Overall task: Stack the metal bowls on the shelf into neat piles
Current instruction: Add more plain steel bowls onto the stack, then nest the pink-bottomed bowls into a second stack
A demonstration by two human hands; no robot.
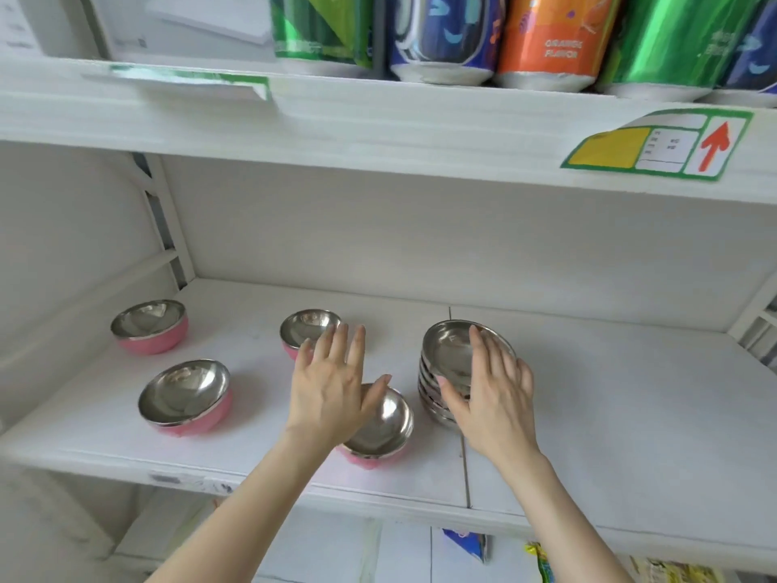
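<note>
Several metal bowls with pink outsides sit on the white shelf (588, 414): one at the far left (149, 324), one at the front left (185, 395), one at the middle back (307, 328), one near the front edge (384, 422). A pile of plain metal dishes (452, 355) stands right of centre. My left hand (332, 385) hovers with fingers spread over the front bowl and holds nothing. My right hand (492, 391) is spread against the front right side of the pile, its fingers straight; whether it touches the pile I cannot tell.
The upper shelf (378, 132) hangs close above, loaded with large drink cans (551, 35) and a price label (660, 145). The shelf's right half is bare white board. A bracket post (164, 220) rises at the back left. Packets (542, 561) lie on the level below.
</note>
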